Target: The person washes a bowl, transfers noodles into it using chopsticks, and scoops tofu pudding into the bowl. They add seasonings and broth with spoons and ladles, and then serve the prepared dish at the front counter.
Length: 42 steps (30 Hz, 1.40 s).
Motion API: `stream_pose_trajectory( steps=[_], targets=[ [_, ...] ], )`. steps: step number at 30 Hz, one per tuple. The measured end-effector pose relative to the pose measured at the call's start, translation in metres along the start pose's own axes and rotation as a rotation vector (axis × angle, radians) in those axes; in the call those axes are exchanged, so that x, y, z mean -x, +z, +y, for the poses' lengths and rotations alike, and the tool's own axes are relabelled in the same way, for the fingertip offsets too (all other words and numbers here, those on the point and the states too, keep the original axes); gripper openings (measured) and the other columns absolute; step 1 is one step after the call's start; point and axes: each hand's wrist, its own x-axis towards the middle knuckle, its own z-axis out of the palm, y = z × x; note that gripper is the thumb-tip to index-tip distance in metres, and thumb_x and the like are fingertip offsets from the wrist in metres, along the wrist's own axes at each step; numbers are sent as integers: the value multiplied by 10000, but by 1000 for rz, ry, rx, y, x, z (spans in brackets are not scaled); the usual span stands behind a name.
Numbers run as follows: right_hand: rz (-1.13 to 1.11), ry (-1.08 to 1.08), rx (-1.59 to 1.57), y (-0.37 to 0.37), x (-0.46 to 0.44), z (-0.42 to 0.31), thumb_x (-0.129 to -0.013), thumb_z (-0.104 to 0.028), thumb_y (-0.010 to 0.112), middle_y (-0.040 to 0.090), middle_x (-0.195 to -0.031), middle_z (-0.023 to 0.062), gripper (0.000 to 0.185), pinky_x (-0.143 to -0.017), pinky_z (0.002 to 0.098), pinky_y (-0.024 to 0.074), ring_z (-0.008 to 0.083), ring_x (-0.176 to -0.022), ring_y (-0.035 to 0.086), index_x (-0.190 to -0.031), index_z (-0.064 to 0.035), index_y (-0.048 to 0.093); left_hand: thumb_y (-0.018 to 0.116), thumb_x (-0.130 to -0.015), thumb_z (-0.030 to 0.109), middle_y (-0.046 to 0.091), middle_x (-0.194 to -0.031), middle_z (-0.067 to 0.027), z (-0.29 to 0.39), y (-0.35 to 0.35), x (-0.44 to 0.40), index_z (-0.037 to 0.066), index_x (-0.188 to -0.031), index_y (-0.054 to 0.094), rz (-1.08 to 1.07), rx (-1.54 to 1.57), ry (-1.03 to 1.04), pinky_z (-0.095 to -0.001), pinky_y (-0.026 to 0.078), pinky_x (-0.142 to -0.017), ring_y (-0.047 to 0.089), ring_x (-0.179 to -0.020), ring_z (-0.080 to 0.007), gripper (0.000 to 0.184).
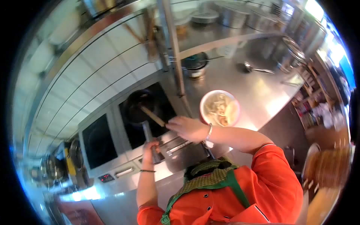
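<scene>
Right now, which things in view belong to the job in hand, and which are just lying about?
In use:
pan, held by left hand
wooden utensil, in right hand
bowl of food, probably

Lying about, seemingly:
metal ladle
dark-topped container
shelf pots

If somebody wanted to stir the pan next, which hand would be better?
Probably the right hand: it holds the wooden utensil, which points into the dark pan. The left hand grips the pan handle.
</scene>
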Motion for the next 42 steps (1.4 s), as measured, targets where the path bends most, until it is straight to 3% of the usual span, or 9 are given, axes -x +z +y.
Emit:
stream_pose_trajectory(
  steps=[4,8,11,13,15,17,20,24,42],
  targets=[
    [79,53,-18,-41,94,-5,-764,-77,571,491,-1157,156,414,-903,390,413,313,-1061,478,-1169,-44,496,532,-769,56,581,-737,-114,26,15,10,13,-1012,483,120,-58,84,-271,452,-416,531,-482,-179,251],
    [356,454,-74,-72,179,27,-768,-7,555,527,-1108,152,360,-853,357,446,307,-985,531,-1125,-51,537,621,-791,162,577,-789,-112,47,25,24,-15,-1028,483,271,-442,109,-279,465,-470,540,-529,-180,326],
    [585,946,-327,-71,224,84,-847,-150,546,540,-1090,102,309,-808,311,468,190,-966,545,-1141,-57,534,587,-844,189,569,-847,-78,45,27,43,-8,-1070,508,803,-1380,600,-268,440,-642,518,-710,-151,310],
    [736,1086,-836,-69,233,116,-865,-278,541,499,-1166,99,390,-798,321,468,188,-995,525,-1199,-81,493,551,-868,151,568,-882,-69,40,98,79,18,-1072,522,777,-1127,956,-266,439,-657,522,-724,-141,245],
    [719,1136,-1083,-65,226,141,-870,-348,518,475,-1199,97,458,-824,350,457,203,-1013,512,-1246,-98,444,517,-884,139,575,-899,-61,7,144,75,21,-1064,534,540,-931,824,-267,453,-689,538,-786,-136,215],
    [676,1181,-1327,-66,219,161,-875,-418,495,450,-1232,96,526,-850,378,445,219,-1030,500,-1293,-115,394,474,-894,340,523,-1103,-83,-33,186,41,67,-1227,430,178,-401,415,-299,453,-773,544,-932,-202,433],
    [298,1006,-1836,-73,211,181,-872,-574,354,411,-1281,92,671,-947,471,366,280,-1071,472,-1372,-138,258,320,-903,500,357,-1347,-97,-69,257,-3,130,-1377,225,52,-87,-14,-461,386,-924,407,-1179,-274,608],
    [76,954,-2009,-75,207,201,-876,-568,344,443,-1268,53,637,-940,452,384,252,-1115,464,-1382,-192,252,184,-892,588,281,-1412,-102,-73,286,-27,125,-1384,212,-357,187,74,-510,312,-997,308,-1282,-295,676],
    [215,867,-1901,-143,310,242,-819,-650,382,377,-1335,49,748,-940,435,387,222,-1176,419,-1393,-196,226,293,-870,600,280,-1404,-124,-115,395,-64,102,-1376,206,-410,150,32,-520,314,-997,301,-1279,-309,716]
  ],
)
